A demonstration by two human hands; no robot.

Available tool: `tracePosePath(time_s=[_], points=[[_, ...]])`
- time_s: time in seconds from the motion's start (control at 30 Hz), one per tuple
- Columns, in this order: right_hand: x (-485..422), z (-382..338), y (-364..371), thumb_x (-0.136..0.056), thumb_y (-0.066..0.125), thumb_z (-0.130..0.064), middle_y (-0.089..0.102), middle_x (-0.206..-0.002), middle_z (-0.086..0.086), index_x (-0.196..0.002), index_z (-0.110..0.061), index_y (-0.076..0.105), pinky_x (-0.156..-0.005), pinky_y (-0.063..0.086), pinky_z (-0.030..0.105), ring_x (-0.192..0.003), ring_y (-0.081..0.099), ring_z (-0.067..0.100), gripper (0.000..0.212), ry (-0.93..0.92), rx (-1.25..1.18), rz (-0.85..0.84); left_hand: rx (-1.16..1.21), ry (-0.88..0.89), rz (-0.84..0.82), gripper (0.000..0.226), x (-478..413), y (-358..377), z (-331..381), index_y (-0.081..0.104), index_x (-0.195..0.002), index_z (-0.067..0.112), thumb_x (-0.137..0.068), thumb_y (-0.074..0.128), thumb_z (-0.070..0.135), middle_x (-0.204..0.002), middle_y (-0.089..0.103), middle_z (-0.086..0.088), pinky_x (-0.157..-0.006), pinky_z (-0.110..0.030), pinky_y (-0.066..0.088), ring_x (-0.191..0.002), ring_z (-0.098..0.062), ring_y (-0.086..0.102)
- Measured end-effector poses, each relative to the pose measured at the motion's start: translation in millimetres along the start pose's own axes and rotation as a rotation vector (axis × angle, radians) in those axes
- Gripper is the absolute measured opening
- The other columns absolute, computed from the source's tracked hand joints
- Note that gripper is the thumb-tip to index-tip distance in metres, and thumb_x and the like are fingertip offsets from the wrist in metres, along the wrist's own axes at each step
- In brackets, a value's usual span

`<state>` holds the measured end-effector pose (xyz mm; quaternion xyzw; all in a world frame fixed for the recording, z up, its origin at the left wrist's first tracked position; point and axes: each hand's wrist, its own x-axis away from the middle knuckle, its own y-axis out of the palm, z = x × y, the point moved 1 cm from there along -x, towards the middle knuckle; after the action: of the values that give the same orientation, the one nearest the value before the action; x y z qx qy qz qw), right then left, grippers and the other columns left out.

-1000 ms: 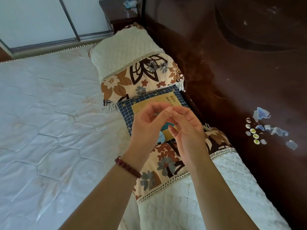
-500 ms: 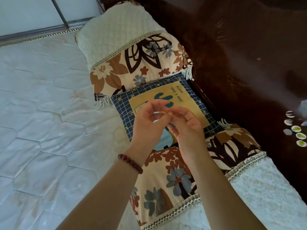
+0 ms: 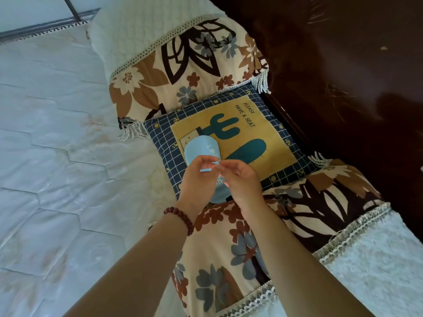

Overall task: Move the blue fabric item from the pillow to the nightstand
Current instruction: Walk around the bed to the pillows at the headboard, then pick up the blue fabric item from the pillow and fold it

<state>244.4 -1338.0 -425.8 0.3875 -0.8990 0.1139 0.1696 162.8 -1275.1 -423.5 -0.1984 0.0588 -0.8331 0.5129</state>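
1. Blue fabric item (image 3: pixel 201 148): lies over the cactus pillow (image 3: pixel 270 143), partly hidden by both hands.
2. Left hand (image 3: pixel 198 179): fingers curled, pinching the item at its middle. Bead bracelet (image 3: pixel 180 216) on the wrist.
3. Right hand (image 3: pixel 242 179): fingers curled, pinching the item just beside the left fingertips.
4. Cactus pillow sits between two floral pillows on the mattress (image 3: pixel 57 156).

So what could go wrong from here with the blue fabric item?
1. The blue fabric item lies thin and flat on the cactus pillow; a pinch may catch the pillow cover too, or slip off.
2. The left hand and right hand hide its near part; whether they grip it I cannot tell, so a lift may fail.
3. The nightstand is out of view.
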Motion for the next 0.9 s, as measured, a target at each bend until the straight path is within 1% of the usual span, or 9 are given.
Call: tracePosePath(time_s=[0.1,0.17,0.3,0.4,0.47,0.53,0.67,0.8,0.9], points=[[-9,6,-3,-0.088,0.059,-0.009,0.068,-0.094,-0.004,-0.082,-0.029,0.063,-0.071,0.048,0.016,-0.090,0.063,0.012,0.021,0.001,0.011,0.034,-0.058,-0.041,-0.002,0.026,-3,3,-15,0.053,-0.079,0.038,-0.083,0.059,0.013,-0.085,0.055,0.020,-0.052,-0.003,0.039,-0.068,0.014,0.056],[-15,10,-4,-0.088,0.058,-0.008,0.066,-0.090,-0.009,-0.083,-0.030,0.063,-0.057,0.044,0.005,-0.083,0.061,0.003,0.023,0.033,0.007,0.050,-0.129,-0.065,-0.012,0.026,-6,4,-25,0.052,-0.082,0.038,-0.083,0.060,0.013,-0.094,0.056,0.012,-0.053,-0.010,0.039,-0.072,0.003,0.053],[-23,24,2,-0.088,0.056,-0.015,0.064,-0.108,-0.002,-0.108,-0.022,0.064,-0.044,0.039,0.002,-0.085,0.058,0.005,0.023,0.128,0.173,-0.003,-0.313,-0.225,-0.052,0.027,-13,7,-38,0.056,-0.101,0.029,-0.082,0.061,0.012,-0.120,0.048,-0.006,-0.051,-0.010,0.039,-0.076,-0.008,0.049],[-26,29,5,-0.085,0.059,-0.015,0.063,-0.106,-0.005,-0.107,-0.024,0.061,-0.049,0.038,0.007,-0.079,0.055,0.000,0.024,0.124,0.225,-0.001,-0.291,-0.321,0.015,0.039,-11,13,-37,0.051,-0.117,0.024,-0.081,0.063,0.014,-0.124,0.030,-0.007,-0.070,-0.018,0.042,-0.084,-0.017,0.043],[-28,28,7,-0.084,0.060,-0.013,0.060,-0.098,-0.009,-0.107,-0.025,0.059,-0.053,0.038,0.011,-0.076,0.053,-0.001,0.026,0.119,0.234,0.019,-0.259,-0.344,0.044,0.042,-9,13,-35,0.047,-0.120,0.024,-0.082,0.062,0.012,-0.116,0.026,-0.003,-0.059,-0.010,0.037,-0.070,-0.011,0.039],[-28,26,7,-0.083,0.060,-0.012,0.057,-0.090,-0.009,-0.114,-0.022,0.059,-0.055,0.039,0.015,-0.075,0.053,0.002,0.032,0.128,0.208,0.053,-0.235,-0.334,0.050,0.042,-8,10,-32,0.048,-0.119,0.027,-0.083,0.059,0.009,-0.115,0.033,-0.003,-0.051,-0.011,0.033,-0.068,-0.007,0.040],[-22,8,4,-0.086,0.062,-0.016,0.058,-0.082,-0.007,-0.115,-0.013,0.063,-0.058,0.041,0.015,-0.072,0.054,0.005,0.030,0.144,0.122,0.127,-0.170,-0.197,0.067,0.033,1,1,-13,0.053,-0.103,0.031,-0.083,0.056,0.006,-0.103,0.054,0.002,-0.060,-0.019,0.039,-0.081,-0.014,0.051],[0,-23,-7,-0.089,0.060,-0.020,0.065,-0.094,0.002,-0.111,-0.009,0.066,-0.060,0.041,0.016,-0.077,0.057,0.011,0.026,0.124,0.042,0.171,-0.135,-0.041,0.066,0.028,19,-5,27,0.053,-0.095,0.035,-0.085,0.055,0.008,-0.094,0.056,0.020,-0.061,-0.007,0.034,-0.084,-0.002,0.052],[27,-50,-20,-0.089,0.059,-0.023,0.068,-0.094,0.004,-0.106,-0.008,0.068,-0.071,0.044,0.024,-0.083,0.060,0.016,0.024,0.092,0.025,0.196,-0.186,0.066,0.048,0.027,40,-5,63,0.052,-0.093,0.036,-0.086,0.054,0.010,-0.101,0.058,0.018,-0.062,-0.003,0.031,-0.089,-0.003,0.051]])
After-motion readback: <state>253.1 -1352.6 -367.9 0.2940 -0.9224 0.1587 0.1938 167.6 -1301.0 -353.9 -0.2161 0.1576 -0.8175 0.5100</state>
